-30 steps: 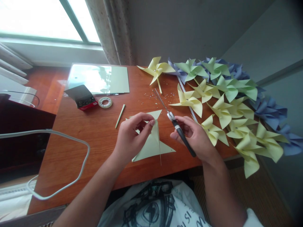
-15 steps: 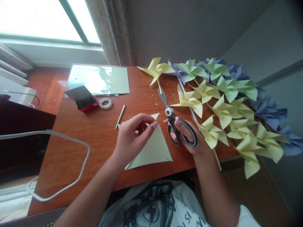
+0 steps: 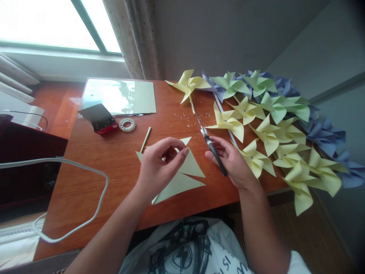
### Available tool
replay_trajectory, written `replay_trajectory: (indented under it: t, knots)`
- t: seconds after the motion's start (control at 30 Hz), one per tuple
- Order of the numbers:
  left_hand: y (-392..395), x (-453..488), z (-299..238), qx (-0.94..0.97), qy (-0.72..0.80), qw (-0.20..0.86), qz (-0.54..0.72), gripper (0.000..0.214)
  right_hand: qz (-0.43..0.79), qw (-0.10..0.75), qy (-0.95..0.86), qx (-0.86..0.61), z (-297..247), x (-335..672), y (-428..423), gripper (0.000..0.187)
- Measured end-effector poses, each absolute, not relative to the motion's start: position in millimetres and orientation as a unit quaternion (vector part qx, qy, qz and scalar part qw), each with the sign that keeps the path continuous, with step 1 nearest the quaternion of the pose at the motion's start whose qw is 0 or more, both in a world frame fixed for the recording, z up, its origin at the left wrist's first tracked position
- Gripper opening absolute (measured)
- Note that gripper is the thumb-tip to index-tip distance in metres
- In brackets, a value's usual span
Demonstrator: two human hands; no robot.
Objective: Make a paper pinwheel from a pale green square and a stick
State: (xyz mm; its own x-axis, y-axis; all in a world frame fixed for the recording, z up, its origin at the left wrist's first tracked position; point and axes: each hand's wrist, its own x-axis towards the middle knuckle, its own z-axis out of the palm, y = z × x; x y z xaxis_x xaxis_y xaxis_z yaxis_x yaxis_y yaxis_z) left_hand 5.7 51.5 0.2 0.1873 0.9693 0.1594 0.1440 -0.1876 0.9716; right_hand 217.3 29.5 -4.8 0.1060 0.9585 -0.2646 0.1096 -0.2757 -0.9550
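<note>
Pinching the pale paper (image 3: 178, 186) between thumb and forefinger, we curl the other fingers of our left hand (image 3: 162, 161); the sheet, slit into points, spreads beneath and beside that hand on the table (image 3: 114, 186). To its right, our right hand (image 3: 232, 161) is partly curled around the handles of the scissors (image 3: 215, 154), which we hold edge-on, tips pointing away from us. Just beyond the left hand lies a slim stick (image 3: 146, 139); farther off sit a tape roll (image 3: 127, 124) and an open box (image 3: 107, 125). Beyond the right hand, we see yellow pinwheels (image 3: 228, 120).
</note>
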Motion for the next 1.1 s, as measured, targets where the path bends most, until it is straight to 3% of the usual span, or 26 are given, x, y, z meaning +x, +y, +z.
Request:
replay_trajectory:
  t: [0.1,0.3,0.47,1.1]
  knots:
    - [51,5,0,0.618,0.448,0.463,0.451,0.012,0.47,0.407,-0.483,-0.617,-10,220,27,0.055]
    - [51,6,-1,0.602,0.441,0.486,0.455,0.011,0.214,0.332,-0.612,-0.685,-20,219,27,0.043]
    - [51,6,-1,0.592,0.442,0.495,0.457,0.011,0.102,0.28,-0.644,-0.705,-28,217,28,0.038]
    - [51,3,1,0.577,0.442,0.524,0.443,0.011,0.052,0.149,-0.677,-0.718,-28,216,36,0.045]
